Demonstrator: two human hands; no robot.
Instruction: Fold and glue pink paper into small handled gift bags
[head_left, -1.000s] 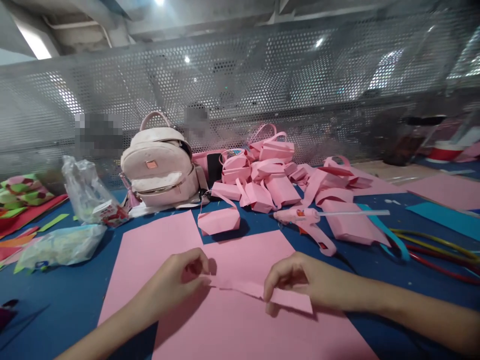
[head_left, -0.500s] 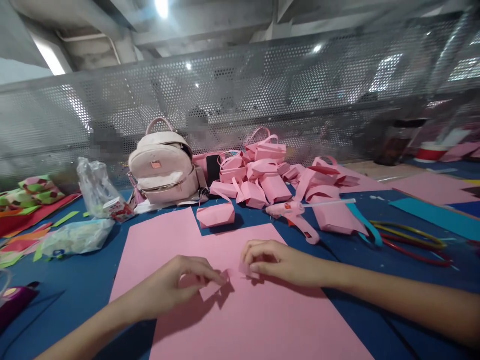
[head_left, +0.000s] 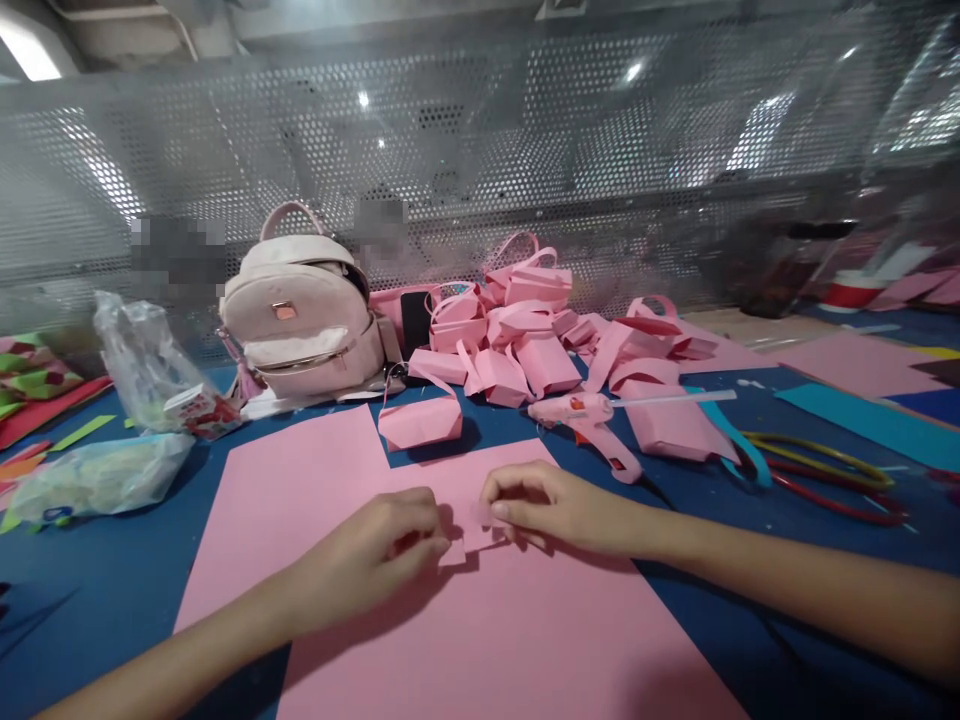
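Observation:
Over a large pink paper sheet (head_left: pixel 465 640), both hands pinch a small cut piece of pink paper (head_left: pixel 484 540) between them. My left hand (head_left: pixel 375 555) comes from the left with thumb and fingers closed at the piece's left end. Curled around its right end are the fingers of my right hand (head_left: pixel 555 508). The piece's exact shape is partly hidden and blends with the sheet. Just beyond the hands stands a small folded pink paper bag (head_left: pixel 421 422) with a thin handle.
A pink glue gun (head_left: pixel 592 425) with a glue stick lies right of centre, its cord running toward my right arm. Behind are piled pink paper bags (head_left: pixel 544 360) and a pale pink backpack (head_left: pixel 300 320). Plastic bags (head_left: pixel 105 475) sit left; colored rings (head_left: pixel 832 470) lie right.
My left hand has closed on the paper and moved nearer my right hand, so both now hold it. The view has tilted down and shifted slightly right.

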